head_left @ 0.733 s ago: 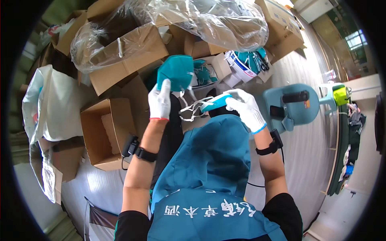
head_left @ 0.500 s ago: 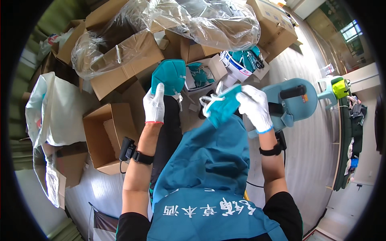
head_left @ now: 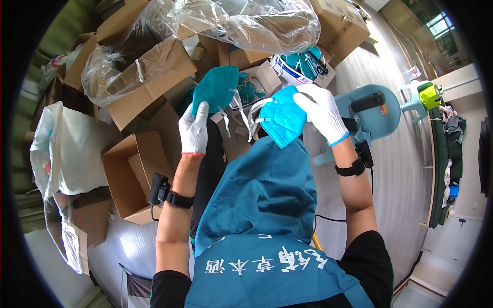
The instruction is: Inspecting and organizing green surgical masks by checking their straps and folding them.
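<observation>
My left hand (head_left: 193,128), in a white knit glove, pinches a teal face mask (head_left: 220,86) by its lower left edge, thumb on the near face. White ear straps dangle from that mask's right side. In my gloved right hand (head_left: 322,113) is a second teal face mask (head_left: 284,119), gripped along its right edge, with its white straps hanging to the left. The two masks are held apart above my lap, over the blue apron (head_left: 257,190). Beyond them, a small open carton (head_left: 268,75) contains more teal masks.
A white box (head_left: 290,77) of teal masks stands beyond my right hand. Large cardboard boxes with clear plastic film (head_left: 272,33) fill the far side. An empty carton (head_left: 134,177) and a white bag (head_left: 77,149) sit at left. At right is a blue plastic stool (head_left: 382,120).
The right-hand mask has turned so its broad face shows, and its straps hang lower. The left-hand mask has tilted and shifted slightly upward. The whole view has shifted a little.
</observation>
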{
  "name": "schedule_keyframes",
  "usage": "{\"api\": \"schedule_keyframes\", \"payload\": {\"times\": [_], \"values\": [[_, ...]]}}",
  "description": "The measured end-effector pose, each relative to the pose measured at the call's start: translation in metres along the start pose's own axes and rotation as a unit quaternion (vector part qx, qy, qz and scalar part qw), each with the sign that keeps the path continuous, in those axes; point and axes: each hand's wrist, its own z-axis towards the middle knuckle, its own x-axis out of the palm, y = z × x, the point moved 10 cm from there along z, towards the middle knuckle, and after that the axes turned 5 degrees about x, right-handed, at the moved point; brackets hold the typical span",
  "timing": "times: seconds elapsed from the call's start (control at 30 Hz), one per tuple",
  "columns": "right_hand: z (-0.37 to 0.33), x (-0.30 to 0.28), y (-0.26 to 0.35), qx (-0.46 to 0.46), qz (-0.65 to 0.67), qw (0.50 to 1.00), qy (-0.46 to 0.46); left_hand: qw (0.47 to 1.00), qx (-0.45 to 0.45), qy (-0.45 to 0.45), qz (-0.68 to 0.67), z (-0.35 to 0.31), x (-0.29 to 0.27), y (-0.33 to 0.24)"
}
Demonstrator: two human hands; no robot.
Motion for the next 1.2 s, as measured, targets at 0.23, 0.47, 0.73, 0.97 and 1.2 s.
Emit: {"api": "schedule_keyframes", "payload": {"times": [0.23,0.47,0.73,0.97,1.2], "values": [[-0.007,0.033,-0.003,0.079,0.16,0.98,0.093,0.998,0.018,0.052,-0.006,-0.011,0.022,-0.009],[0.006,0.106,-0.052,0.114,0.491,0.825,0.254,0.974,-0.032,0.226,0.007,-0.041,0.065,-0.022],[-0.014,0.147,-0.079,0.348,0.666,0.649,0.12,0.977,-0.058,0.204,-0.016,-0.069,0.079,-0.028],[0.005,0.13,-0.065,-0.086,0.315,0.935,0.141,0.982,0.081,0.076,0.155,-0.066,0.061,-0.013],[-0.002,0.088,-0.052,0.1,0.437,0.892,0.05,0.963,-0.17,-0.001,-0.209,-0.041,0.044,0.014]]}}
